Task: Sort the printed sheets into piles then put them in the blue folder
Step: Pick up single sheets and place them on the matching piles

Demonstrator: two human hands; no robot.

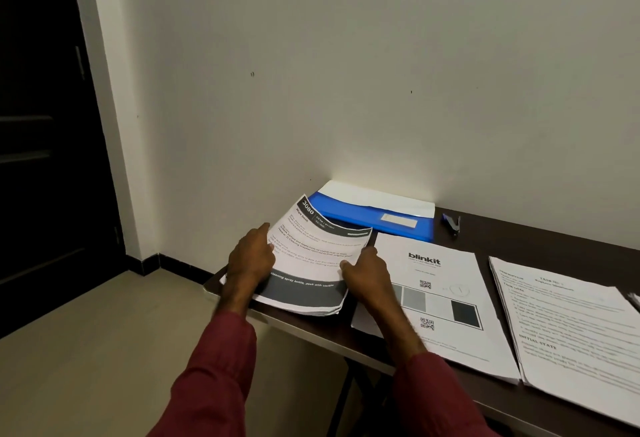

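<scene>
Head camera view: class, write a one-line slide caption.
The left hand and right hand hold the Wipe Desk stack at the table end, beside the blue folder, blinkit pile and text pile.

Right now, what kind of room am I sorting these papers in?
Probably a home study or small office: a dark desk against a bare wall, piles of printed sheets and a blue folder.

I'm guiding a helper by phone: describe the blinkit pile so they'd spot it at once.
On the dark table against the white wall, paper piles lie in a row before the blue folder. The blinkit pile is second from the left, right of the Wipe Desk pile. Only its top sheet shows a bold logo, two QR codes and grey squares.
</scene>
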